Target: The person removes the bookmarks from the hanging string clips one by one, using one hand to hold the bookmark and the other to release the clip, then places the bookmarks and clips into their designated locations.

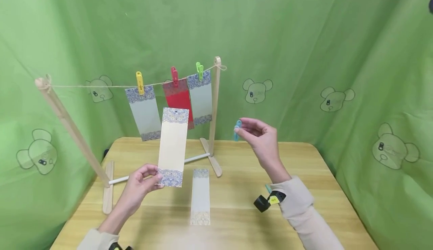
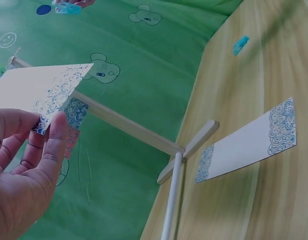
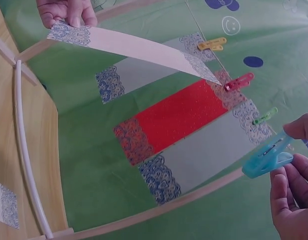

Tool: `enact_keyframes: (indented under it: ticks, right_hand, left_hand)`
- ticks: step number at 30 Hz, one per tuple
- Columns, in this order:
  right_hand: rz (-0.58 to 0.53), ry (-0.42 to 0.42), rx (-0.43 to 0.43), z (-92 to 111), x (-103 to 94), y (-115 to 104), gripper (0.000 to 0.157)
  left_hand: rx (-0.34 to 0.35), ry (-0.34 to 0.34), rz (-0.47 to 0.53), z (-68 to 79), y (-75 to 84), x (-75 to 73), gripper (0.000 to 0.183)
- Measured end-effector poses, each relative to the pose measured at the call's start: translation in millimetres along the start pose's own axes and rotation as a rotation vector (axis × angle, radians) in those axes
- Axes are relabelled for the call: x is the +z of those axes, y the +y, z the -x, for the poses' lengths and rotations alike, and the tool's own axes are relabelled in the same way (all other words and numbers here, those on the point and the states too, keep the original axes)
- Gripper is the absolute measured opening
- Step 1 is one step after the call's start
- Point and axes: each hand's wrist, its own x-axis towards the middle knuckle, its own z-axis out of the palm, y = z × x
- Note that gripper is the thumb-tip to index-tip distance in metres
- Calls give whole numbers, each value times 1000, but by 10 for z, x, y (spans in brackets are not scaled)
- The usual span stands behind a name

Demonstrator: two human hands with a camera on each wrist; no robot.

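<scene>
Patterned card (image 1: 173,144) is pinched in the left hand (image 1: 139,184), blue clothespin (image 3: 261,164) in the right hand (image 1: 265,143), hands apart.

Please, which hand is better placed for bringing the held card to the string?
Probably the left hand: it pinches the card near the lower end, leaving the upper end free. The right hand holds a blue clothespin.

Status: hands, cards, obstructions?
Left hand holds cream card, lower end. Right hand pinches blue clothespin. Three cards clipped on string. No obvious obstruction.
</scene>
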Motion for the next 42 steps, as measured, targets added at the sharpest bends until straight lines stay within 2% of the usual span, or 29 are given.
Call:
enact_keyframes:
  ticks: [9,20,24,32,42]
  right_hand:
    - [51,41,47,92,-219,153,39]
    - [68,89,106,222,-467,311,41]
    - [53,117,128,240,-561,368,42]
    - [-4,208,192,319,-771,490,40]
    - [-30,272,259,468,-882,639,41]
  left_hand:
    - [-43,-2,30,30,-67,35,16]
    - [-75,0,51,118,-203,94,23]
    - [-81,3,45,123,-256,88,21]
    - [-143,24,62,190,-377,80,24]
    - [-193,17,67,261,-486,33,26]
